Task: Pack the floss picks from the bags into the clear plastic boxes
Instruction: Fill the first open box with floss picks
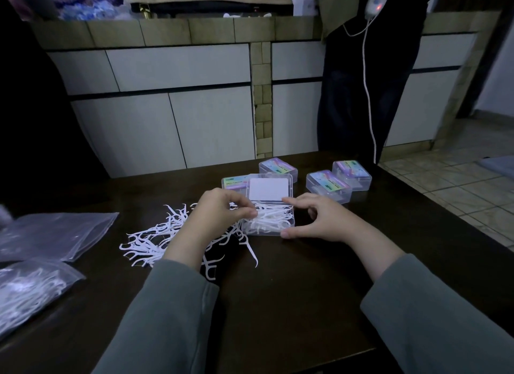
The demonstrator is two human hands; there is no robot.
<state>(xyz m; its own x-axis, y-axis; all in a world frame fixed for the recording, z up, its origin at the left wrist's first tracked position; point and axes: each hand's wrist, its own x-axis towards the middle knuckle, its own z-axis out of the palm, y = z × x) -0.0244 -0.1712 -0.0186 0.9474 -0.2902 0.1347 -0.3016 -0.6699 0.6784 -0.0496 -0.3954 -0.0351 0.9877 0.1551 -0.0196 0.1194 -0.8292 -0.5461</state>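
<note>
An open clear plastic box [268,229] sits mid-table with its lid [269,189] raised behind it, white floss picks inside. My left hand [219,215] pinches a few picks at the box's left edge. My right hand [317,219] cups the box's right side, thumb on its front corner. A loose heap of white floss picks [155,237] spreads on the dark table [292,290] left of the box, partly under my left wrist. At far left lie an empty clear bag [52,234] and a bag still holding picks [30,287].
Several closed clear boxes with colourful labels stand behind the open one: one [278,167], one [328,185], one [351,174], another [232,183] partly hidden. A person in dark clothes [361,81] stands at the table's far edge with a white cable hanging.
</note>
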